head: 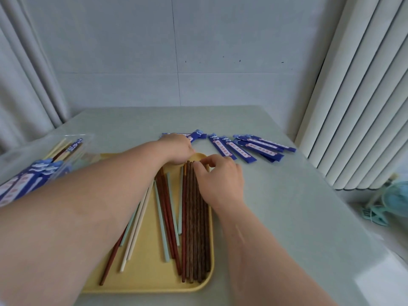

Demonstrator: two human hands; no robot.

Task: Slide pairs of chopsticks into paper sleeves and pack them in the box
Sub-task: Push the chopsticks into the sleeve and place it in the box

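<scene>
Brown chopsticks (195, 228) under right hand (220, 180), fingertips pinching far ends; left hand (178, 149) grip unclear.

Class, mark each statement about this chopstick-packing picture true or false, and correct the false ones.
1. The loose chopsticks lie on a yellow tray. True.
2. The right hand hangs idle in the air. False: its fingers curl on the dark brown chopsticks.
3. Blue sleeves lie on the table beyond the tray. True.
4. The clear box stands right of the tray. False: it stands left of it.
</scene>
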